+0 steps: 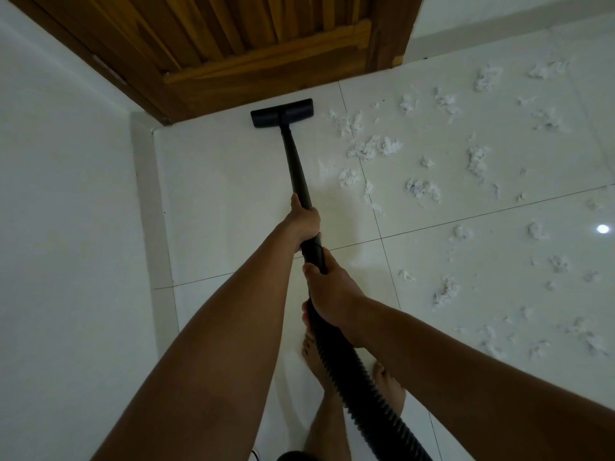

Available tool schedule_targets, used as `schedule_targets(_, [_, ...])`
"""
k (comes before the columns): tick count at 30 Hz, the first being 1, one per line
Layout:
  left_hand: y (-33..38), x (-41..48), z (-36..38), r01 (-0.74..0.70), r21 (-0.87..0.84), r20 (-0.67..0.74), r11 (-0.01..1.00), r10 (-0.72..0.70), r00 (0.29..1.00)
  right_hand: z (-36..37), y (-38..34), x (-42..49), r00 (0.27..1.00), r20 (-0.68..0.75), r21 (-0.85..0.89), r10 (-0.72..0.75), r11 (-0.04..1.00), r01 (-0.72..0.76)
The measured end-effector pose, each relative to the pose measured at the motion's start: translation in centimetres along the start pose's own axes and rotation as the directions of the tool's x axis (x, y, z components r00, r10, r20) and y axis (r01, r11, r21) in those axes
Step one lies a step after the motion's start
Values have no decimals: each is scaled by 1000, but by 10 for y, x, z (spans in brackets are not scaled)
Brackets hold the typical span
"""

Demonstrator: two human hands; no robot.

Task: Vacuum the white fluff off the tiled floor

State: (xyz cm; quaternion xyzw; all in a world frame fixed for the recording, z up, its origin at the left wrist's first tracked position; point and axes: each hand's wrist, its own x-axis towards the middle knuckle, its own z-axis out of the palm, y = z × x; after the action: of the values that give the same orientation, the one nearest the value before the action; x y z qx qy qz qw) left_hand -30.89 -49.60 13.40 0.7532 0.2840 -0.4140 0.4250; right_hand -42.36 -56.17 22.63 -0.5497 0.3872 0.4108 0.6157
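A black vacuum wand [296, 161] runs from my hands to a flat black floor head [282, 112] lying on the white tiled floor [226, 181] just in front of the wooden door. My left hand [304, 219] grips the wand partway up. My right hand [327, 289] grips its lower end where the ribbed black hose [359, 377] begins. White fluff [371, 148] lies scattered in several clumps to the right of the floor head, spreading across the tiles toward the right edge.
A wooden door [233, 44] and its frame stand at the top. A white wall [66, 227] with a skirting strip [153, 207] runs down the left. My bare feet [389, 384] stand under the hose. A lamp reflection [603, 228] shines on the right tile.
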Motion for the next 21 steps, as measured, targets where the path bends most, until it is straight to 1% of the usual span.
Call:
schedule_targets(5, [-2, -14, 4, 9, -17, 2, 1000, -8, 1000, -5, 4, -12, 1000, 8, -12, -12, 1000, 12])
schedule_targets(8, [-11, -28, 14, 15, -27, 5, 1000, -15, 1000, -12, 17, -24, 1000, 0, -49, -13, 999, 13])
schedule_targets(12, [-29, -53, 32, 32, -13, 17, 999, -31, 999, -24, 39, -46, 998, -16, -146, -63, 988, 60])
schedule_targets(14, [-40, -67, 41, 43, -38, 16, 998, -43, 999, -29, 52, -58, 997, -14, -179, -78, 981, 74])
schedule_targets(18, [-62, -95, 62, 68, -90, 30, 994, -65, 997, -42, 82, -82, 998, -7, -195, -64, 979, 62])
schedule_targets(21, [-79, -113, 80, 81, -89, 23, 993, -79, 997, -52, 106, -98, 998, -3, -200, -67, 978, 65])
